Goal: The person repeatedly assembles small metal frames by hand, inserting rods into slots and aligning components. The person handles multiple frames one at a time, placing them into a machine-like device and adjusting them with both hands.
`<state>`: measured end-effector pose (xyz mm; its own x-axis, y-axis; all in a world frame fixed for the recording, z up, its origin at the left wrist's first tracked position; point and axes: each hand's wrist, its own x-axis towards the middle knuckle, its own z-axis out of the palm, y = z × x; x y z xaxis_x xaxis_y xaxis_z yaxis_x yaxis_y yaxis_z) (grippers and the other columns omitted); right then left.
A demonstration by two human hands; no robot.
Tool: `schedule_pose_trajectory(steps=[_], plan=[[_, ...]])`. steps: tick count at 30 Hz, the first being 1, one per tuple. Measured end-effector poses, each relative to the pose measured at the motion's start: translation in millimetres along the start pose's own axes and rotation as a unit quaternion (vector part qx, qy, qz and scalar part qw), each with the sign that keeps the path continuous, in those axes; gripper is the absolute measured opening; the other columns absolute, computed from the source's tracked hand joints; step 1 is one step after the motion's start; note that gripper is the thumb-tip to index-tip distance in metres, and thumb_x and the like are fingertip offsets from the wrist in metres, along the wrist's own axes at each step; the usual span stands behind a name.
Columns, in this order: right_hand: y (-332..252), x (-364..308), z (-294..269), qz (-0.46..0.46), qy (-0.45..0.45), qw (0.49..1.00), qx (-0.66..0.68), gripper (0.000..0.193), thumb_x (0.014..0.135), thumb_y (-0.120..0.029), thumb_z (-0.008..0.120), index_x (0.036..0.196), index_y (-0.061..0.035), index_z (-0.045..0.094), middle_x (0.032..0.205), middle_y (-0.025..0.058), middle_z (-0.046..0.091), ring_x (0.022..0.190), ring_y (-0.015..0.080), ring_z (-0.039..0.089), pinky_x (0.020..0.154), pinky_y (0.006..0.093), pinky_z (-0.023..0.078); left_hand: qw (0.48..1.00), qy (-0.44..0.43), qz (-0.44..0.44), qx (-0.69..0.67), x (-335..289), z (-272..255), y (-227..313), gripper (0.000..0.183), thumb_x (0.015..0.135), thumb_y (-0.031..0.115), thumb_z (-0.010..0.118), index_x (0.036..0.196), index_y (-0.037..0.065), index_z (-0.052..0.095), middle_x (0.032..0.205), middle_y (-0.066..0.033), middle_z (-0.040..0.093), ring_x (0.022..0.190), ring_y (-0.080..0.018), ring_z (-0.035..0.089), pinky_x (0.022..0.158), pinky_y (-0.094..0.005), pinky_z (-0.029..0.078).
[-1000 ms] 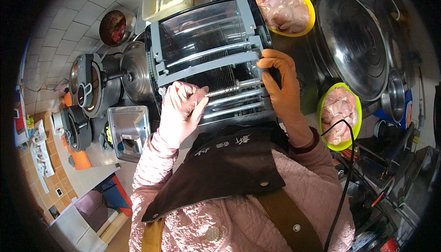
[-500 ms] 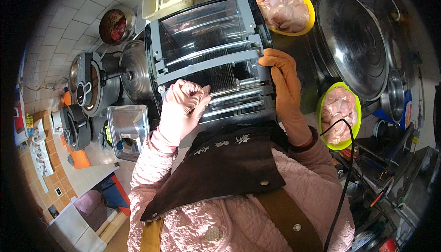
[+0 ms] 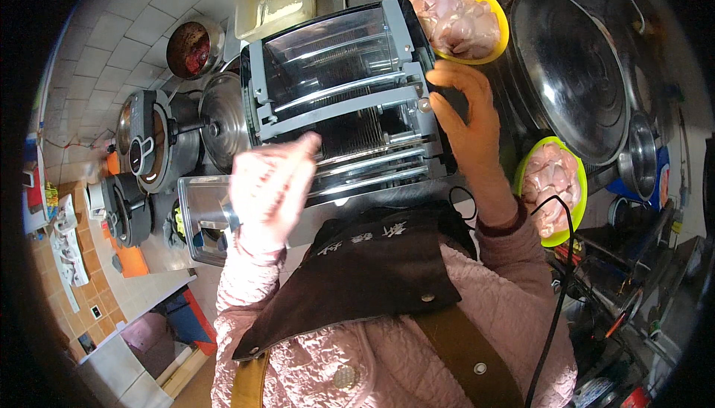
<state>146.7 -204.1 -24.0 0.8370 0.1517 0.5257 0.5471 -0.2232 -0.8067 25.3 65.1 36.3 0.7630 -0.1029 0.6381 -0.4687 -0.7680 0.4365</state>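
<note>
A machine (image 3: 335,121) with a grey frame, rows of thin parallel blades and bright metal rods lies before me, its clear cover (image 3: 328,51) at the far side. Over its near left part hovers my left hand (image 3: 272,185), pale-gloved and smeared by motion; what its fingers hold, if anything, does not show. Beside the machine's right edge is my gloved right hand (image 3: 473,129), thumb and fingers apart in a curve, close to a small round knob (image 3: 424,104) at the end of the grey bar (image 3: 342,114).
Raw chicken pieces fill a yellow bowl (image 3: 500,17) at far right and a green-rimmed one (image 3: 582,185) nearer. A large metal lid (image 3: 570,73) lies right. Left are a clear-lidded container (image 3: 197,207), a pot lid (image 3: 223,121) and cookers (image 3: 153,151). A black cable (image 3: 564,289) hangs near my right arm.
My left hand has lifted off the machine's rods and moved slightly left and down. My right thumb and fingers have spread apart near the knob.
</note>
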Motion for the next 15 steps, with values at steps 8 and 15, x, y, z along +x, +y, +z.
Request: schedule_pose_trajectory(steps=[8,15], plan=[[24.2,48.8,3.2,0.021,-0.125,0.991,-0.03,0.017,0.09,-0.008,0.075,0.108,-0.008,0.077,0.116,0.0028,0.071,0.117,0.0186,0.061,0.107,0.0349,0.043,0.888,-0.087,-0.346,-0.29,26.1,-28.4,-69.0,0.027,0.088,0.001,0.083,0.114,0.002,0.081,0.113,-0.0072,0.077,0.105,-0.0123,0.063,0.086,-0.0258,0.053],[32.6,51.1,11.5,-0.058,-0.091,0.994,-0.029,0.015,0.088,-0.008,0.076,0.102,-0.0102,0.074,0.109,0.0031,0.072,0.11,0.0244,0.064,0.104,0.0392,0.045,0.925,-0.093,-0.31,-0.198,33.7,-16.0,-88.4,0.024,0.086,0.002,0.084,0.11,0.005,0.084,0.1,-0.0001,0.079,0.097,-0.0106,0.059,0.093,-0.0264,0.049]])
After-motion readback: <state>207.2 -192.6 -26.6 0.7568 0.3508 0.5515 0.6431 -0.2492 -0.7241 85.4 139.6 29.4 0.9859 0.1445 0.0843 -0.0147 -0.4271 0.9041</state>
